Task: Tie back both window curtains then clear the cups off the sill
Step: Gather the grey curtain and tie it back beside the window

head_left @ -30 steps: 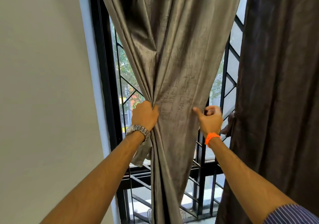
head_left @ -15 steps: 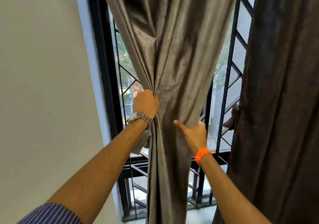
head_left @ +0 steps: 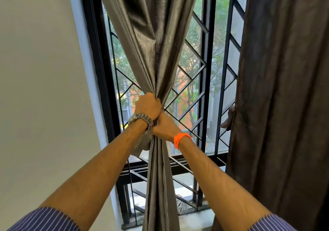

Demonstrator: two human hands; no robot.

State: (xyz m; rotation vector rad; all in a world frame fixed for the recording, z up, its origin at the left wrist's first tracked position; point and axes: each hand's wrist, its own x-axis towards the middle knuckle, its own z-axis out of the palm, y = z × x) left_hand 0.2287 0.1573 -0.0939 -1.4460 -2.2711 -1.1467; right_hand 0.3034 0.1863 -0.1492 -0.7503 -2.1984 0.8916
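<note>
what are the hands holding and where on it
Both grip the grey curtain at its gathered middle: the left hand above, the right hand right below it, the two touching.

The grey curtain [head_left: 151, 52] is gathered into a tight bunch and gripped by the left hand [head_left: 147, 106], with the right hand [head_left: 166, 125] clasped just below.

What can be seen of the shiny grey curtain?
The shiny grey fabric curtain hangs before the black metal window grille. Satin-like and finely creased, it is wide above and gathered into a narrow bunch, gripped by the left hand and, just below, the right hand; beneath it falls in straight folds.
</note>
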